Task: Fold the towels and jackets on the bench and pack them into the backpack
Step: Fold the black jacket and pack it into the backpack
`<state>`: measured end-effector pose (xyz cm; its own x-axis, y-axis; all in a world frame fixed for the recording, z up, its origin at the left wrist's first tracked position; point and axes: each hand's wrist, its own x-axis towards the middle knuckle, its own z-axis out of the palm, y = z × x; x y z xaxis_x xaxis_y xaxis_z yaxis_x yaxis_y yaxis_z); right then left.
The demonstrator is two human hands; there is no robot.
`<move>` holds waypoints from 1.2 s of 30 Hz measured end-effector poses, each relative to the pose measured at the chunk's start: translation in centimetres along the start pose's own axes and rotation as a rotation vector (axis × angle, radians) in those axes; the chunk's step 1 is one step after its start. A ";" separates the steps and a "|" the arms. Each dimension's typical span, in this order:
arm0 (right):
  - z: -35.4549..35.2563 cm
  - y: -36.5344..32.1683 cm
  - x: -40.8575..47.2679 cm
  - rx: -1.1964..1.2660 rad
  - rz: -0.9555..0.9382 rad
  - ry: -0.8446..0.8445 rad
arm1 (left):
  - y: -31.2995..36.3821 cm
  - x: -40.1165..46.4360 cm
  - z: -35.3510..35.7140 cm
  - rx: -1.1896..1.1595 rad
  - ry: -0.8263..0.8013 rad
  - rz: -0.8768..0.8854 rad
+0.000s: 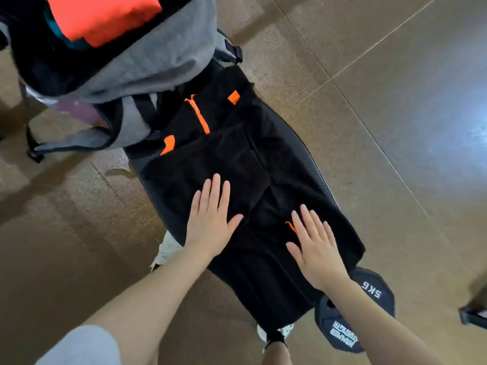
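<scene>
Pressing a black jacket (237, 164) flat on the bench (313, 164), both hands laid on the cloth.

Head view: the left hand (210, 222) rests palm down on a folded panel of the jacket, its fingers (214, 191) straight and slightly spread; the right hand (315, 248) lies flat nearer the right edge, fingers apart, a ring on one of them. The jacket, with orange zip and tabs, covers most of the bench and hangs over its near end. At the far left stands the grey backpack (137, 61), open, touching the jacket's far end, with an orange folded item (102, 17) inside. A dumbbell (369, 306) marked 5KG lies on the floor (395, 101) near the right forearm.
</scene>
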<state>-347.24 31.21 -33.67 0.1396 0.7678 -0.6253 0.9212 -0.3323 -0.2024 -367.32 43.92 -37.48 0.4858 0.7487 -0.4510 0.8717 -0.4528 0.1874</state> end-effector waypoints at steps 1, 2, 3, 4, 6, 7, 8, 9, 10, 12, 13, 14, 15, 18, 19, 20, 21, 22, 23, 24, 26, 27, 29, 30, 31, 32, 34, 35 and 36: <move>1.0 1.8 -0.7 -0.010 0.008 -0.026 | 0.6 0.3 0.8 -0.001 -0.008 -0.061; 1.6 3.4 -1.3 -0.001 0.005 -0.051 | 1.2 0.6 1.4 0.009 0.020 -0.112; 1.9 4.8 -1.7 0.037 -0.014 -0.068 | 1.8 1.0 1.7 0.012 0.061 -0.153; 2.1 6.0 -2.1 0.108 -0.036 -0.048 | 2.5 1.4 1.7 0.003 0.094 -0.183; 2.1 7.9 -3.2 0.268 -0.053 0.084 | 4.4 1.1 1.5 -0.044 0.169 -0.221; 2.3 8.9 -3.7 0.339 -0.028 0.156 | 5.6 0.2 1.6 -0.098 0.218 -0.230; 2.6 10.0 -4.2 0.409 0.020 0.204 | 7.0 -1.4 1.6 -0.193 0.265 -0.240; 2.8 11.0 -4.7 0.484 0.079 0.215 | 8.6 -3.4 1.9 -0.308 0.307 -0.259; 3.2 11.9 -5.2 0.562 0.137 0.199 | 10.1 -5.8 2.5 -0.416 0.335 -0.292; 3.8 13.4 -6.0 0.703 0.224 0.126 | 13.2 -11.1 4.7 -0.578 0.366 -0.424; 3.9 14.0 -6.2 0.776 0.253 0.096 | 14.6 -13.5 6.0 -0.661 0.385 -0.533; 4.1 14.4 -6.2 0.853 0.269 0.060 | 15.7 -15.6 7.4 -0.770 0.387 -0.679; 4.4 14.6 -6.3 0.923 0.276 0.022 | 16.6 -17.4 8.8 -0.906 0.358 -0.848; 5.5 15.8 -6.1 1.008 0.330 0.003 | 18.7 -20.7 13.5 -1.396 0.198 -1.129; 5.9 16.3 -5.9 1.020 0.349 0.011 | 19.2 -21.3 14.8 -1.508 0.177 -1.095; 6.2 16.8 -5.8 1.019 0.357 0.008 | 19.4 -21.5 15.8 -1.585 0.188 -1.050; 6.5 17.2 -5.7 1.015 0.362 0.002 | 19.6 -21.5 16.5 -1.638 0.211 -1.019; 6.8 17.5 -5.6 1.016 0.361 -0.001 | 19.6 -21.2 16.9 -1.680 0.224 -0.993; 7.1 17.8 -5.6 1.024 0.361 -0.004 | 19.6 -20.9 17.3 -1.707 0.219 -0.964; 7.5 17.9 -5.6 1.031 0.353 -0.022 | 19.5 -20.6 17.7 -1.720 0.203 -0.932; 8.7 18.0 -5.5 0.969 0.339 -0.076 | 19.4 -20.2 18.7 -1.703 0.136 -0.906; 9.3 18.1 -5.6 0.921 0.349 -0.097 | 19.4 -20.2 19.3 -1.687 0.095 -0.911; 10.2 18.4 -6.0 0.891 0.382 -0.107 | 19.6 -20.9 19.9 -1.613 0.032 -0.906; 10.5 18.5 -6.4 0.890 0.395 -0.100 | 19.7 -21.3 20.1 -1.571 0.007 -0.902; 10.7 18.6 -6.8 0.877 0.400 -0.099 | 19.7 -21.9 20.3 -1.535 -0.009 -0.904; 10.8 18.7 -7.6 0.861 0.409 -0.107 | 19.9 -22.6 20.4 -1.512 -0.018 -0.907; 10.8 18.7 -9.2 0.836 0.429 -0.110 | 20.3 -24.0 20.2 -1.497 -0.025 -0.892; 10.7 18.8 -10.0 0.821 0.419 -0.100 | 20.6 -24.5 19.9 -1.498 -0.034 -0.870; 10.5 18.8 -10.6 0.810 0.406 -0.077 | 20.9 -24.8 19.6 -1.508 -0.034 -0.837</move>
<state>-335.19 11.03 -38.77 0.3462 0.4781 -0.8072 0.2646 -0.8752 -0.4049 -362.39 6.37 -39.44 -0.0800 0.5069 -0.8583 0.1638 0.8560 0.4903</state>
